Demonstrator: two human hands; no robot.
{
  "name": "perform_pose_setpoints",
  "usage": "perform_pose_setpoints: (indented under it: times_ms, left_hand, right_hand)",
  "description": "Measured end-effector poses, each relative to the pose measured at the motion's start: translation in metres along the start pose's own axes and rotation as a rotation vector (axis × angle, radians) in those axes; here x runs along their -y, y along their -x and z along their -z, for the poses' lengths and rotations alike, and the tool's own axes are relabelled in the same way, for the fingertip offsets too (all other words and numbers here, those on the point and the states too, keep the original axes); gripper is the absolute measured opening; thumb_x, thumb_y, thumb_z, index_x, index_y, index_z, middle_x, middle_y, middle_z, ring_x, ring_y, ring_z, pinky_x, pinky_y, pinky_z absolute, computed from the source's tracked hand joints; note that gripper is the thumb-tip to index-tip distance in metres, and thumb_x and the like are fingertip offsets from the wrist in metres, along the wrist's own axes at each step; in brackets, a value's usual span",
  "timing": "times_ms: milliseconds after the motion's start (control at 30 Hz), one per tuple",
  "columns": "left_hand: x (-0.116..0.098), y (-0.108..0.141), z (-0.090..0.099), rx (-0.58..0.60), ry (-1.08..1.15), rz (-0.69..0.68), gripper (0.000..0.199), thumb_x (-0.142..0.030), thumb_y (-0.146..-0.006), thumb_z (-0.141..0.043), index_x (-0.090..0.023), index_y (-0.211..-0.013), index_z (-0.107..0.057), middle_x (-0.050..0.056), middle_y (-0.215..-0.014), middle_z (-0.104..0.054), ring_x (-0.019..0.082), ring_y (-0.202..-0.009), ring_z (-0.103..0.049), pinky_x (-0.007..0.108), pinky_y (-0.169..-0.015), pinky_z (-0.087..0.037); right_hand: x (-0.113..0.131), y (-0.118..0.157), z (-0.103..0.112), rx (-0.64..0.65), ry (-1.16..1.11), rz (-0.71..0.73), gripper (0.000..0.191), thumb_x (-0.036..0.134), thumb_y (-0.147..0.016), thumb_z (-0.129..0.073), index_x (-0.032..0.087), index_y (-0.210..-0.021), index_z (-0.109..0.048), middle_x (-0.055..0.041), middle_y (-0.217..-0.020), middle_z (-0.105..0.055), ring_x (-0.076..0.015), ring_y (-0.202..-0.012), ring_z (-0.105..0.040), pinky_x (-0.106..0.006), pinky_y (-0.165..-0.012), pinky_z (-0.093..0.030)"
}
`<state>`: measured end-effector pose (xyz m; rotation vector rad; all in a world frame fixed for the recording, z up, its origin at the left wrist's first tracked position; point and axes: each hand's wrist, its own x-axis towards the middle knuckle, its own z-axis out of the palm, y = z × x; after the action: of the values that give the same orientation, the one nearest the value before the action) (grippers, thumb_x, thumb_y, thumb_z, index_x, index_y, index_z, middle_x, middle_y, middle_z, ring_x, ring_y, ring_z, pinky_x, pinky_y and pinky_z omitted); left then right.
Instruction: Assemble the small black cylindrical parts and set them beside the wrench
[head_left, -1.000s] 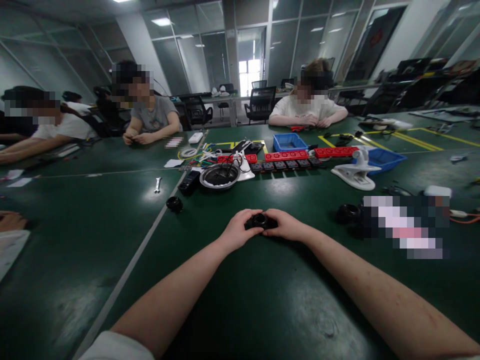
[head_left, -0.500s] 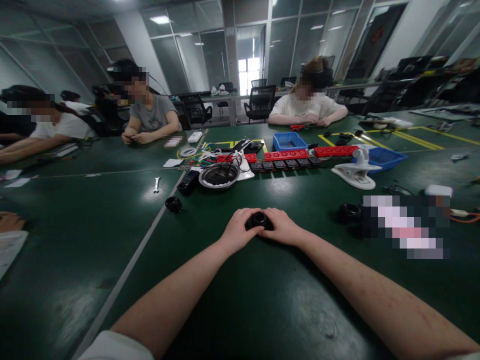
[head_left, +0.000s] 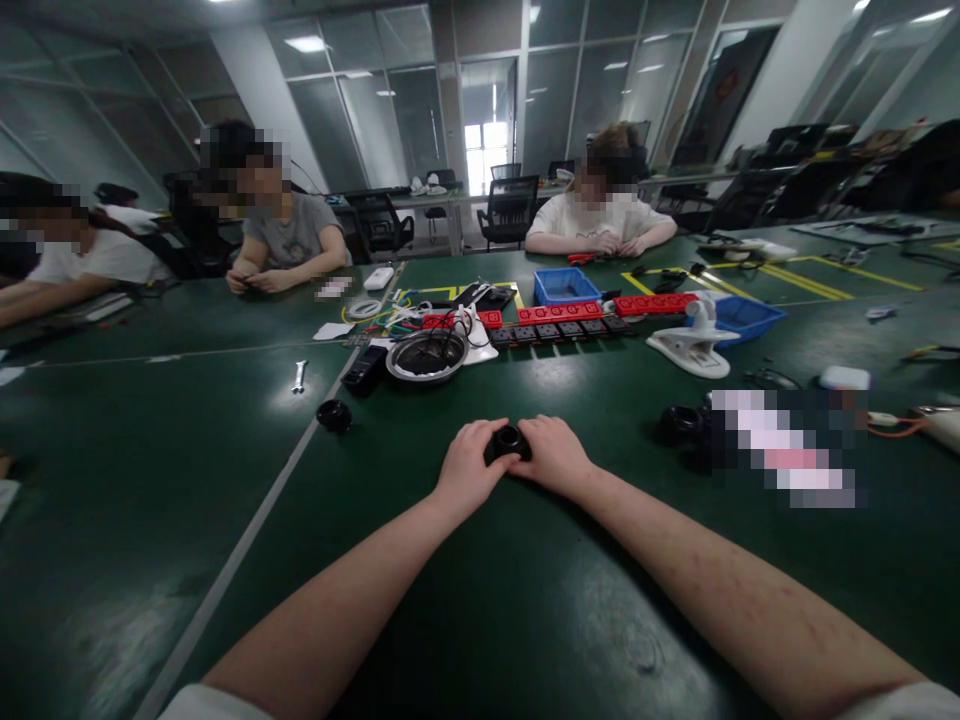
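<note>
In the head view, a small black round part with a hole in its top [head_left: 510, 440] sits on the green table [head_left: 480, 620] in front of me. My left hand [head_left: 469, 462] is closed around its left side, and my right hand [head_left: 553, 452] grips the right side. The two thumbs meet at its near edge, and the fingers hide much of its sides. A similar black round part [head_left: 334, 414] lies to the left, by the grey table seam. Another dark round part [head_left: 679, 422] is on the right, beside a pixelated area.
Beyond my hands stand a metal bowl [head_left: 426, 357], red power strips [head_left: 559, 313], a blue bin [head_left: 564, 286] and a white clip base [head_left: 694, 350]. A wrench [head_left: 300, 376] lies at left. Several people sit around the table, one across from me [head_left: 600, 220].
The view has turned slightly to the right, so the surroundings appear shifted left. Both hands keep hold of the black round part, with little change in grip.
</note>
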<state>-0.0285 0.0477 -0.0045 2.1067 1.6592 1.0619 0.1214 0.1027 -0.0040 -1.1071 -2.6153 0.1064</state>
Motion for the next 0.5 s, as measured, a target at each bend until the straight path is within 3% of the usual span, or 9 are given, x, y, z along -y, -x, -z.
perform_pose_setpoints:
  times_ms: [100, 233, 367, 500]
  left_hand:
    - [0.002, -0.001, -0.001, 0.005, 0.015, -0.015, 0.042, -0.022, -0.07, -0.064, -0.021, -0.11, -0.05, 0.004, -0.102, -0.056, 0.02, -0.097, -0.05, 0.036, -0.086, -0.041]
    - [0.008, -0.004, 0.006, 0.09, 0.081, -0.047, 0.043, -0.021, -0.071, -0.063, -0.022, -0.112, -0.05, 0.004, -0.105, -0.056, 0.019, -0.099, -0.049, 0.035, -0.087, -0.041]
    - [0.008, -0.004, 0.011, 0.137, 0.105, -0.06, 0.043, -0.023, -0.073, -0.062, -0.022, -0.113, -0.049, 0.004, -0.108, -0.055, 0.019, -0.101, -0.048, 0.035, -0.088, -0.04]
    - [0.002, -0.001, 0.007, 0.096, 0.058, -0.047, 0.042, -0.022, -0.071, -0.064, -0.021, -0.111, -0.05, 0.004, -0.104, -0.056, 0.02, -0.098, -0.049, 0.036, -0.087, -0.04]
  right_hand:
    - [0.004, 0.002, 0.0, -0.025, 0.007, -0.017, 0.036, 0.046, -0.066, -0.06, 0.014, -0.082, -0.052, -0.0089, -0.081, -0.058, -0.0239, -0.08, -0.05, -0.035, -0.071, -0.035]
    - [-0.007, 0.0, 0.003, 0.055, -0.233, 0.078, 0.043, 0.043, -0.068, -0.06, 0.014, -0.097, -0.051, -0.0075, -0.09, -0.056, -0.0208, -0.082, -0.049, -0.032, -0.071, -0.037]
    - [-0.023, -0.005, 0.004, 0.16, -0.457, 0.2, 0.025, 0.034, -0.07, -0.06, 0.014, -0.085, -0.054, -0.0031, -0.08, -0.055, -0.0158, -0.074, -0.05, -0.026, -0.065, -0.037]
    - [-0.022, -0.006, 0.002, 0.175, -0.429, 0.112, 0.029, 0.039, -0.066, -0.063, 0.015, -0.077, -0.052, -0.0008, -0.072, -0.054, -0.0136, -0.064, -0.048, -0.023, -0.055, -0.034]
